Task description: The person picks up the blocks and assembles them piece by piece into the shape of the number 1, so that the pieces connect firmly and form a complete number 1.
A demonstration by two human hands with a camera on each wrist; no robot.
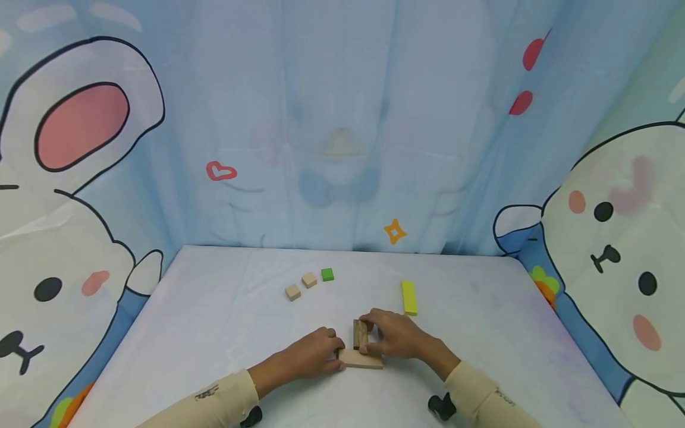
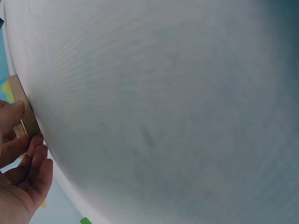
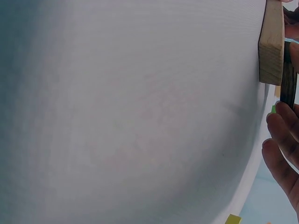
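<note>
My left hand [image 1: 316, 353] pinches the left end of a pale wooden block [image 1: 365, 359] that lies lengthwise on the table near the front. In the left wrist view the thumb presses this block's side. A dark brown wooden block [image 1: 357, 334] is in my right hand [image 1: 397, 334], held between thumb and fingers. It overlaps the pale block's back edge in the head view and points away from me. In the right wrist view the dark block [image 3: 288, 86] sits right beside the pale block [image 3: 271, 51], its lower end at the fingertips.
Two small pale wooden cubes [image 1: 292, 292] and a green cube [image 1: 327, 274] form a slanting row at the back left of the white-covered table [image 1: 225, 309]. A yellow block [image 1: 409, 297] lies beyond my right hand. A printed blue curtain [image 1: 342, 89] hangs behind.
</note>
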